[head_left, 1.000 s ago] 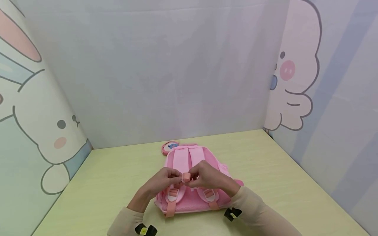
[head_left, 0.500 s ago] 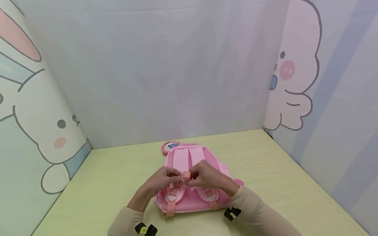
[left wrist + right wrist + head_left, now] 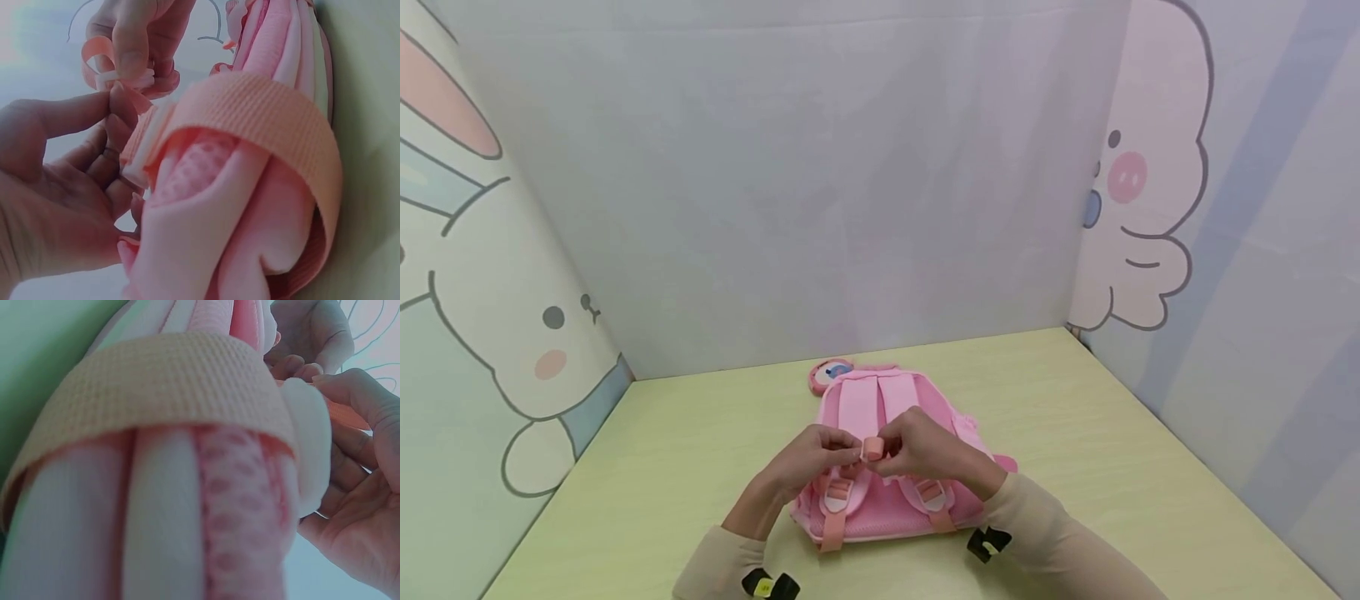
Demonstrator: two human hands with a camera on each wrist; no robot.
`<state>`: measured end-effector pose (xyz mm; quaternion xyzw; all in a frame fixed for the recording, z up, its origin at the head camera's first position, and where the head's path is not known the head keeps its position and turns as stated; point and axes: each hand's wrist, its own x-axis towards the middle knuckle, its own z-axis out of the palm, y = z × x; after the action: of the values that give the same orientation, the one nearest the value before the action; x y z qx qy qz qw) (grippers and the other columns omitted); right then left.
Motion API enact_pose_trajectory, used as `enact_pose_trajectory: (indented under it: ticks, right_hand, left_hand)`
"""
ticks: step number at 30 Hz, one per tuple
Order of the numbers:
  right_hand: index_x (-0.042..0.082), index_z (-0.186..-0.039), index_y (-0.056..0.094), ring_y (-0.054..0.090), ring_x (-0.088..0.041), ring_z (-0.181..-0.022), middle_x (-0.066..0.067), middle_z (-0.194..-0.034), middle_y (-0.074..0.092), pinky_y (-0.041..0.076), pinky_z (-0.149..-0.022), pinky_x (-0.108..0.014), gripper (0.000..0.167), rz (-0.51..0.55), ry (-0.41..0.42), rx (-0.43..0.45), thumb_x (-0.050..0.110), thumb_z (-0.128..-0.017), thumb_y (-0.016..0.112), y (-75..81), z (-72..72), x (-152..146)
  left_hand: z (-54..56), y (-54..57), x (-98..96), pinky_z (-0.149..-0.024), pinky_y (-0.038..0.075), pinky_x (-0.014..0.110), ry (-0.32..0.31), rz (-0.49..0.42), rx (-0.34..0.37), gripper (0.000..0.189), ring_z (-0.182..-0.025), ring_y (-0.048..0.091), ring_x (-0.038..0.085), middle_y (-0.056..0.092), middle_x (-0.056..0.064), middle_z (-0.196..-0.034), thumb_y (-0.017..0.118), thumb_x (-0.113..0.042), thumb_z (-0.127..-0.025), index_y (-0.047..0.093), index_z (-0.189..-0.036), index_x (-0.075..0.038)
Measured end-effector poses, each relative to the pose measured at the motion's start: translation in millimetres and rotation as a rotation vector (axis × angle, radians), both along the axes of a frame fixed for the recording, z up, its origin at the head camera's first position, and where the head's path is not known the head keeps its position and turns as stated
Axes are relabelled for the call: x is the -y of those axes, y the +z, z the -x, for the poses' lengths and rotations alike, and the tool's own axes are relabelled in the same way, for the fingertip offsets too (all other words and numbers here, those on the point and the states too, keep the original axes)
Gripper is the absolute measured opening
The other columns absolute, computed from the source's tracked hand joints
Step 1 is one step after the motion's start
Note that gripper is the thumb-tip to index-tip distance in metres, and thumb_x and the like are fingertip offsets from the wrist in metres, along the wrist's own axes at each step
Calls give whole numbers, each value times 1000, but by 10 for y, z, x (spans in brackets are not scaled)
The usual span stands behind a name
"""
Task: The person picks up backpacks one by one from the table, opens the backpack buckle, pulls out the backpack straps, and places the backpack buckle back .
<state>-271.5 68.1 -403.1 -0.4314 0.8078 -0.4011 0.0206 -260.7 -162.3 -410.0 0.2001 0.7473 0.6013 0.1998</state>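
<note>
A pink backpack (image 3: 898, 508) lies on the table with its shoulder straps facing up. Over its middle, my left hand (image 3: 818, 457) and right hand (image 3: 928, 452) meet at a narrow salmon webbing strap (image 3: 873, 448), which bends up in a small loop. In the left wrist view, the right thumb and fingers pinch a small white plastic buckle (image 3: 142, 78) on this strap. Thumb and fingertip of the left hand (image 3: 50, 187) pinch the webbing just below it. Part of the buckle is hidden by the fingers. The right wrist view shows the right hand (image 3: 369, 512) beside a shoulder strap's white buckle (image 3: 306, 444).
Two white adjusters (image 3: 838, 493) with salmon webbing sit low on the shoulder straps. A round pink-rimmed charm (image 3: 831, 375) lies at the bag's top left. The pale yellow table (image 3: 700, 425) meets a grey back wall and cartoon-printed side walls.
Both hands keep their hold on the strap, and their positions barely differ. The head view has shifted very slightly. The backpack stays in place.
</note>
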Motion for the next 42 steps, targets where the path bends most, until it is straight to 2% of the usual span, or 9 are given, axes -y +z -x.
enact_pose_trajectory:
  ticks: [8, 21, 30, 36, 42]
  right_hand:
    - [16, -72, 68, 48, 1, -54, 14, -60, 56, 43, -50, -16, 19, -22, 17, 11, 6, -84, 78, -11, -16, -7]
    - [16, -71, 68, 47, 1, -53, 13, -58, 54, 41, -49, -15, 20, -10, 17, 27, 3, -83, 78, 8, -16, -16]
    - [16, -67, 65, 45, 2, -51, 11, -56, 53, 38, -48, -15, 23, -6, -15, 22, 4, -82, 77, 25, -6, -9]
    - [16, -69, 67, 48, 2, -53, 11, -58, 56, 42, -49, -16, 21, 0, -11, 31, 4, -82, 78, 11, -6, -8]
    - [16, -70, 66, 48, 2, -54, 12, -59, 56, 43, -49, -16, 20, -21, -20, -16, 3, -81, 78, -6, -5, -6]
  left_hand:
    - [-37, 1, -37, -72, 49, 27, 27, 17, 11, 21, -81, 58, 18, 66, 8, -88, 62, -10, -99, 69, -107, 8]
    - [-53, 18, -68, -74, 48, 29, 62, 34, -12, 21, -82, 58, 18, 66, 8, -88, 62, -10, -98, 69, -108, 7]
    - [-26, -9, -36, -71, 46, 25, 30, 17, -5, 20, -80, 55, 16, 64, 9, -86, 61, -7, -99, 68, -106, 10]
    - [-27, 13, -14, -69, 46, 25, -13, 17, 13, 21, -80, 55, 17, 64, 9, -86, 61, -8, -99, 69, -108, 10]
    - [-23, 8, -16, -70, 47, 25, -24, 19, 7, 20, -80, 55, 16, 63, 8, -84, 58, -6, -100, 68, -106, 11]
